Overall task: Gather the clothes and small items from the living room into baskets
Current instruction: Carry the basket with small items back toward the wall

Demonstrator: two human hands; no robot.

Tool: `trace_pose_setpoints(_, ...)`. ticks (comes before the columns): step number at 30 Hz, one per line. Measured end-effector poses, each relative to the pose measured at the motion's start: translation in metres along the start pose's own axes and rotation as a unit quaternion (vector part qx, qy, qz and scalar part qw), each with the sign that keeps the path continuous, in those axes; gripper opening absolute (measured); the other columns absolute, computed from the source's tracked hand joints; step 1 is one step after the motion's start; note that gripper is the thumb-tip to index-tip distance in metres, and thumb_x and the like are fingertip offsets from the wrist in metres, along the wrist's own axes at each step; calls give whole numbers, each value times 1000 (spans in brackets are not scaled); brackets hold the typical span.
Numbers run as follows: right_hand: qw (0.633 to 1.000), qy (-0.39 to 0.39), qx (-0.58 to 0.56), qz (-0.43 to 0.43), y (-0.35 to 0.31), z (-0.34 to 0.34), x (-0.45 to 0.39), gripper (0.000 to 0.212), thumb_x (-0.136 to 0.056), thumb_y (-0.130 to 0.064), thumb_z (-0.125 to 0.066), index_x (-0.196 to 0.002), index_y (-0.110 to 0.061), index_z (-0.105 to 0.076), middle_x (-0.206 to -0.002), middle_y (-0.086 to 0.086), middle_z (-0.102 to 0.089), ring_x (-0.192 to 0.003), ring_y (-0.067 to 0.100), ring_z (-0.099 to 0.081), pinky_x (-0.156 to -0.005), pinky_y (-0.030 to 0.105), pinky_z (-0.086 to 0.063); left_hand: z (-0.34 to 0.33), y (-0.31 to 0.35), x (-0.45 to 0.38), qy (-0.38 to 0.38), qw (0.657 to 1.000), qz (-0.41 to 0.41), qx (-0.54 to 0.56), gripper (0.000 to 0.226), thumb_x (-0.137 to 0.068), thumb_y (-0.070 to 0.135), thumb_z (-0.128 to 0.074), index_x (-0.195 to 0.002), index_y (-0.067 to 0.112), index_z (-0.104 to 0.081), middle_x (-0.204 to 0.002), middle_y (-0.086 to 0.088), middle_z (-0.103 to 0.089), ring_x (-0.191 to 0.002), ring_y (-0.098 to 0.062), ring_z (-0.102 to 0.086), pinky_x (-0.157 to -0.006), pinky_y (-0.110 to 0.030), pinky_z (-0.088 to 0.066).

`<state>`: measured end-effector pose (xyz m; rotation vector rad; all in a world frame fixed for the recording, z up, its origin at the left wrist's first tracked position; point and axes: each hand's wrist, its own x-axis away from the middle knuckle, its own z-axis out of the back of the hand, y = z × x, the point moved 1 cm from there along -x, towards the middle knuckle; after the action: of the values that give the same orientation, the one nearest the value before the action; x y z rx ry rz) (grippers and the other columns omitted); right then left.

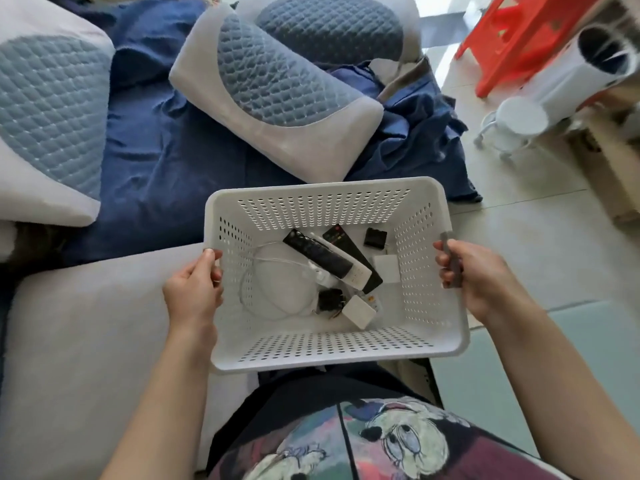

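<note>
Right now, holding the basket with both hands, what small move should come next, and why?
Probably drop the grey stick into the basket. The right hand pinches it against the rim, while the left hand grips the other side, and remotes already lie inside.

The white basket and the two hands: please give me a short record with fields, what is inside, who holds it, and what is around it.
basket: white perforated basket, held above the lap
left hand: left hand grips the basket's left rim
right hand: right hand holds a slim grey object at the right rim
contents: black remote, second dark remote, white cable, white adapter, small black item
behind: quilted pillow on blue cloth
floor side: red stool
</note>
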<state>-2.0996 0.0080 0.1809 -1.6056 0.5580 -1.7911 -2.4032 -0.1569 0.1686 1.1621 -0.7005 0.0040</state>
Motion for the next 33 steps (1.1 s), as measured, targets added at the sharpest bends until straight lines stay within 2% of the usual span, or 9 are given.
trace_pose_setpoints(8, 995, 50, -76, -31, -29, 88, -46, 22, -99, -13, -42, -85, -12, -59, -62, -1, -43, -46, 12, -30, -47, 23, -26, -126, 22, 4, -65, 997, -7, -43, 21, -96, 26, -57, -90, 11, -71, -66, 2, -50, -52, -10, -37, -45, -19, -31)
trace_pose_setpoints(13, 987, 99, -120, -42, -43, 123, -70, 23, -100, -14, -41, -85, -12, -58, -62, -1, -44, -46, 12, -31, -46, 22, -26, -198, 45, -1, -123, 990, -20, -70, 21, -96, 26, -57, -91, 11, -72, -68, 1, -50, -52, -9, -36, -48, -21, -31)
trace_pose_setpoints(20, 968, 172, -176, -52, -71, 151, -106, 25, -101, -13, -39, -86, -11, -59, -62, 0, -43, -45, 11, -31, -49, 24, -26, -309, 90, -33, -208, 973, -27, -100, 19, -97, 21, -58, -85, 14, -72, -64, 3, -49, -49, -8, -35, -42, -16, -28)
trace_pose_setpoints(29, 916, 281, -278, -66, -109, 174, -146, 21, -99, -14, -42, -91, -11, -61, -63, 0, -45, -50, 14, -32, -52, 25, -29, -468, 160, -62, -343, 922, -51, -175, 15, -95, 21, -60, -87, 16, -71, -63, 4, -49, -45, -6, -35, -41, -16, -28)
trace_pose_setpoints(33, 890, 320, -319, -65, -116, 192, -150, 19, -97, -12, -45, -90, -10, -62, -63, 0, -45, -49, 14, -32, -53, 26, -28, -530, 176, -48, -386, 894, -76, -215, 14, -91, 18, -62, -80, 16, -70, -62, 3, -47, -44, -6, -32, -40, -16, -25)
